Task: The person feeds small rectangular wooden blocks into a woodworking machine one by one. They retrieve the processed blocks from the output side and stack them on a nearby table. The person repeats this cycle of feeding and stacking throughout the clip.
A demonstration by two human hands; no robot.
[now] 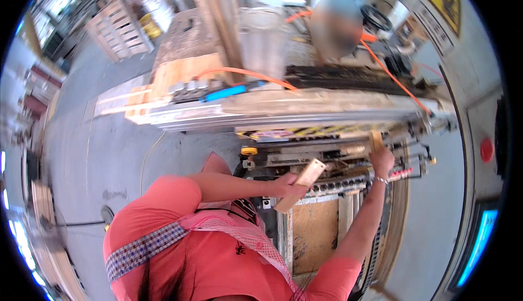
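My left hand (285,186) is closed around a short pale wooden block (310,174), which is tilted and has small dark holes near its upper end. It hangs over the near side of a machine bed (338,185) with a row of dark round parts. Farther right, my right hand (383,161) reaches over the bed, its fingers closed on a wooden piece (375,139) that stands up beyond them. Most of that piece's lower end is hidden by the fingers.
A long bench (261,103) runs across beyond the machine, holding a blue-handled tool (226,93) and an orange hose (248,73). A person (336,25) is behind it. At right are a red button (486,151) and a lit screen (479,246). A pallet (120,31) stands far left.
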